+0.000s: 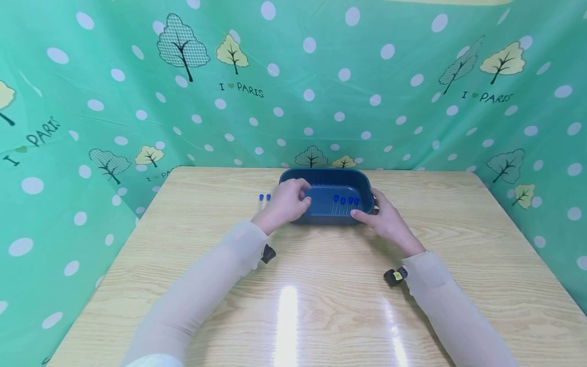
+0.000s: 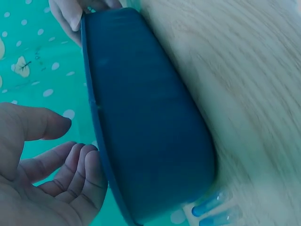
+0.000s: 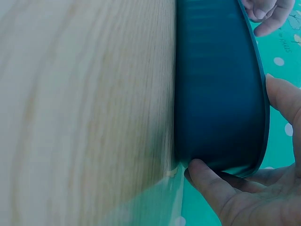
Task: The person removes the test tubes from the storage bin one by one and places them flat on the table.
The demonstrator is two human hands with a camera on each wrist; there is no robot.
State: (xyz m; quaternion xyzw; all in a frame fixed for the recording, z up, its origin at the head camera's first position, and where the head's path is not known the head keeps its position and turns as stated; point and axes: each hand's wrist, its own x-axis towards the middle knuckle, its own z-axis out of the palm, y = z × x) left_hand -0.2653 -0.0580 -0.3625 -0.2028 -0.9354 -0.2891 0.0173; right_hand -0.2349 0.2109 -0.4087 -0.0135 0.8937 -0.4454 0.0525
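A dark blue basin [image 1: 327,220] stands on the table near its back edge. Several thin clear tubes with blue caps [image 1: 343,200] lie inside its right half. My right hand [image 1: 387,219] grips the basin's right end, thumb at the rim and fingers around the outer wall; the right wrist view shows fingertips [image 3: 200,167] low on that wall. Over the left part of the basin is my left hand [image 1: 286,201], fingers loosely bent and thumb apart, with nothing seen between them. In the left wrist view its fingers [image 2: 91,174] are right at the rim.
Two more blue-capped tubes [image 1: 265,197] lie on the table left of the basin, partly behind my left hand. The wooden table [image 1: 339,295] reaches back to a green dotted curtain [image 1: 321,117]. Dark wrist cameras [image 1: 395,277] hang under both forearms.
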